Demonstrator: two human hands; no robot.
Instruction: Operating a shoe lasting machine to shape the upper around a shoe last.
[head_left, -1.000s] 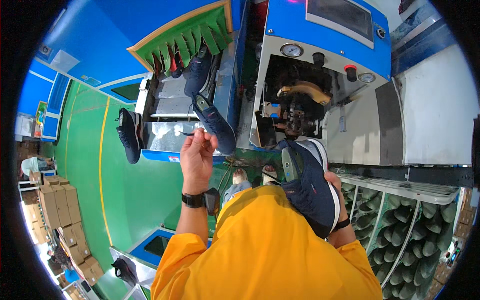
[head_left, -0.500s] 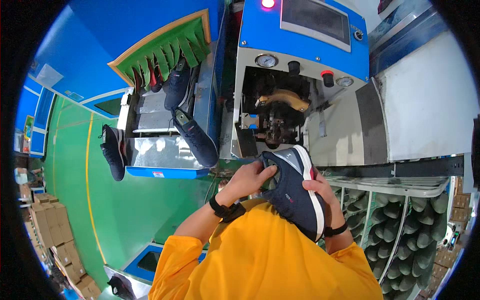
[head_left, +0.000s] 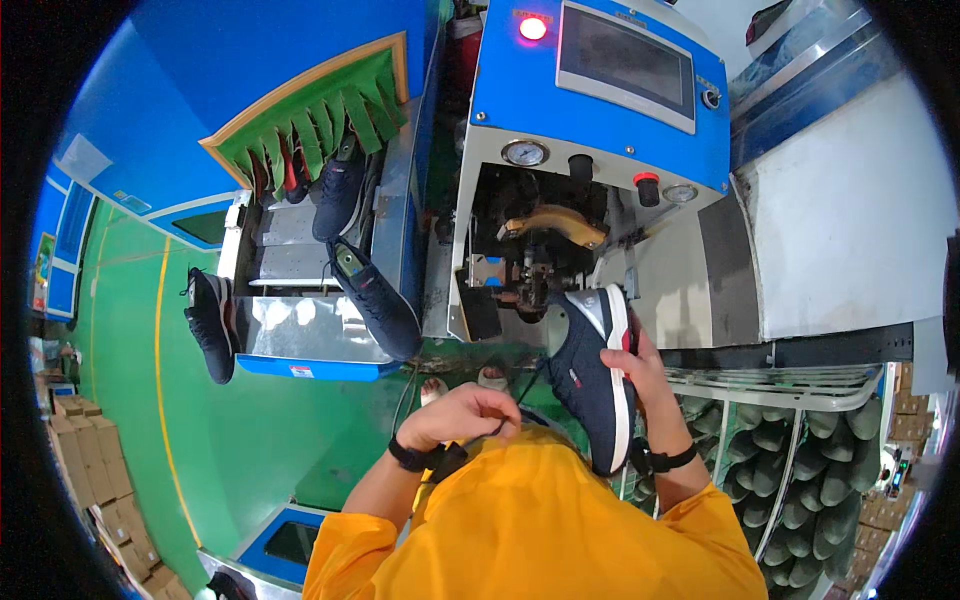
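At the left edge of the conveyor [head_left: 300, 345] one dark shoe [head_left: 208, 322] hangs over the side, and another dark sneaker [head_left: 375, 297] lies across its near right corner. Your left hand [head_left: 468, 412] is curled shut, pinching the lace [head_left: 520, 385] that runs up to the navy shoe [head_left: 592, 375]. Your right hand [head_left: 640, 365] wraps around that shoe's white sole, holding it upright just in front of the blue machine [head_left: 600, 100], near its brass-coloured arm [head_left: 555, 220].
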